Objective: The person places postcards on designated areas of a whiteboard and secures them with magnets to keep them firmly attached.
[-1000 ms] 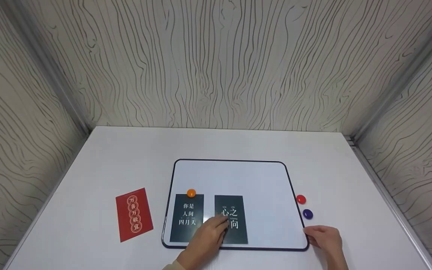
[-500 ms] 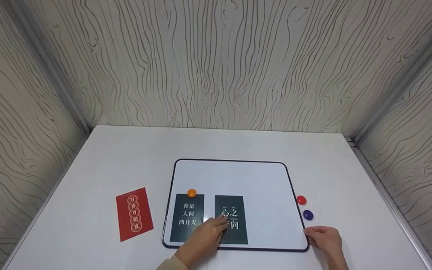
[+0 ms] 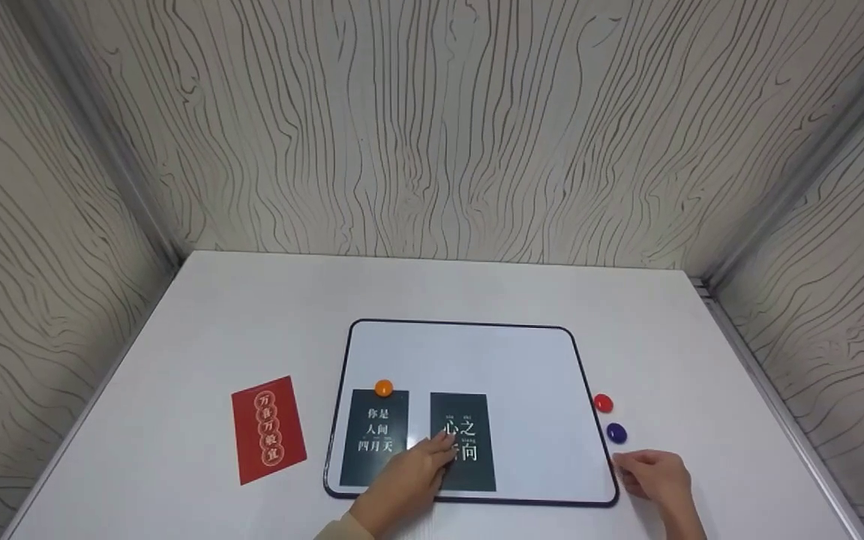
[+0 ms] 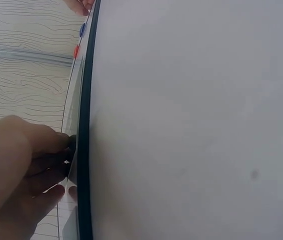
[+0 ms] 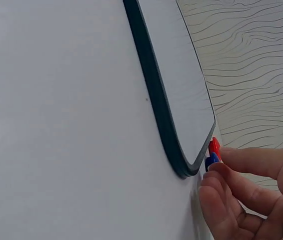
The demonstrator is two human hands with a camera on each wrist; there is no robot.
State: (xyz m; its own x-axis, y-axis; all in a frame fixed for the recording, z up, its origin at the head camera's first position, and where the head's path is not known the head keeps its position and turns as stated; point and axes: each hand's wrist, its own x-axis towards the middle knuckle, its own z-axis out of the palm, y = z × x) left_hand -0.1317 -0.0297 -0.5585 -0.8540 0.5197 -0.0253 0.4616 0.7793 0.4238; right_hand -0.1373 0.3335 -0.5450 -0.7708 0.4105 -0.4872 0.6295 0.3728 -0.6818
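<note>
My left hand (image 3: 409, 476) rests its fingers on a dark green card (image 3: 469, 472) with white characters, lying on a black-rimmed whiteboard (image 3: 544, 420). In the left wrist view, the fingers (image 4: 46, 142) reach past the board's dark rim. Left of it on the board lies a second dark green card (image 3: 361, 465), with an orange round magnet (image 3: 383, 388) at its top edge. My right hand (image 3: 657, 476), fingers loosely bent and holding nothing, is just outside the board's right edge. Close by on the table are a blue magnet (image 3: 616, 433) and a red magnet (image 3: 604, 403).
A red card (image 3: 268, 431) with circled characters lies on the white table (image 3: 177, 337), left of the board. Wood-grain patterned panels (image 3: 417, 135) enclose the table at the back and both sides.
My right hand has shifted slightly to the right, and its fingertips have come away from the board's edge. The left hand stays on the green card, almost unmoved.
</note>
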